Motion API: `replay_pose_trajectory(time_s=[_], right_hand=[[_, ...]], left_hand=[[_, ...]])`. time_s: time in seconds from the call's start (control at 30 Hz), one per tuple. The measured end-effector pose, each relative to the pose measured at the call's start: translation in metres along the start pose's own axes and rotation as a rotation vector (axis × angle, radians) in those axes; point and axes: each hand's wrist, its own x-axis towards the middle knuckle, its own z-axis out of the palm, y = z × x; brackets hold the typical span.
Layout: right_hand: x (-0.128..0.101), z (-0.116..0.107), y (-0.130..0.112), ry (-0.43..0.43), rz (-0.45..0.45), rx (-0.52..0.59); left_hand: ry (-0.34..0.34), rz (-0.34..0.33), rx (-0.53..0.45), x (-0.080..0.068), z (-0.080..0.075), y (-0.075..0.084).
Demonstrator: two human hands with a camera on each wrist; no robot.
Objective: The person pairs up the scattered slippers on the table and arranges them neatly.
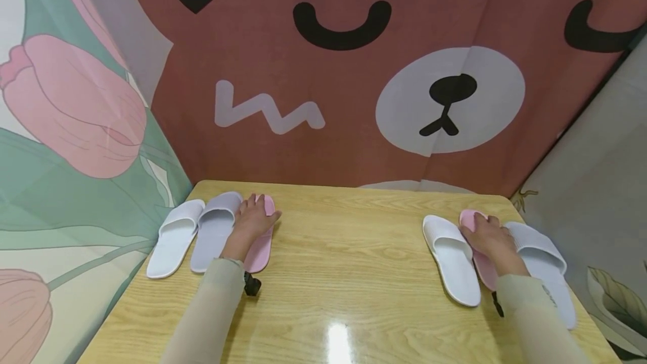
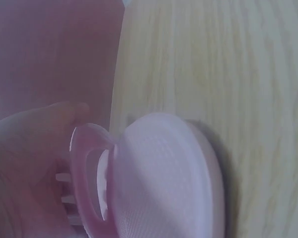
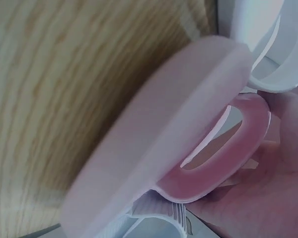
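Observation:
My left hand (image 1: 253,221) lies over the toe band of a pink slipper (image 1: 260,254), fingers spread and thumb out past its right edge. In the left wrist view this slipper (image 2: 164,173) sits on the wood beside the palm. At the right, my right hand (image 1: 490,237) holds another pink slipper (image 1: 484,269) by its band, fingers bent over the top. The right wrist view shows that slipper (image 3: 154,139) tilted on its side edge, close over the wood. A white slipper (image 1: 457,277) and a pale lilac slipper (image 1: 548,280) flank it.
Left of my left hand lie a lilac slipper (image 1: 214,240) and a white slipper (image 1: 172,246). All rest on a wooden table (image 1: 349,251). A brown bear-print cloth (image 1: 349,150) hangs behind the table, with printed cloths on both sides.

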Motion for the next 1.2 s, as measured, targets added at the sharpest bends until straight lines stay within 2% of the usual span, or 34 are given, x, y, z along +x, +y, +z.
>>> replay_pose_trajectory(time_s=[0.23,0.47,0.67,1.0,1.2], right_hand=[[0.004,0.005,0.002,-0.03,0.037,-0.005],[0.006,0.003,0.002,-0.063,0.057,0.012],[0.007,0.0,0.0,-0.077,0.055,-0.007],[0.012,-0.001,0.001,-0.089,0.042,-0.022],[0.013,0.001,0.0,-0.089,0.027,-0.012]], left_hand=[[-0.007,-0.015,0.005,0.003,0.008,-0.004],[0.028,0.004,0.009,0.005,0.013,-0.007],[0.038,-0.009,0.021,0.005,0.013,-0.006],[-0.011,-0.047,0.026,0.004,0.014,-0.001],[-0.005,-0.044,0.043,0.004,0.016,0.0]])
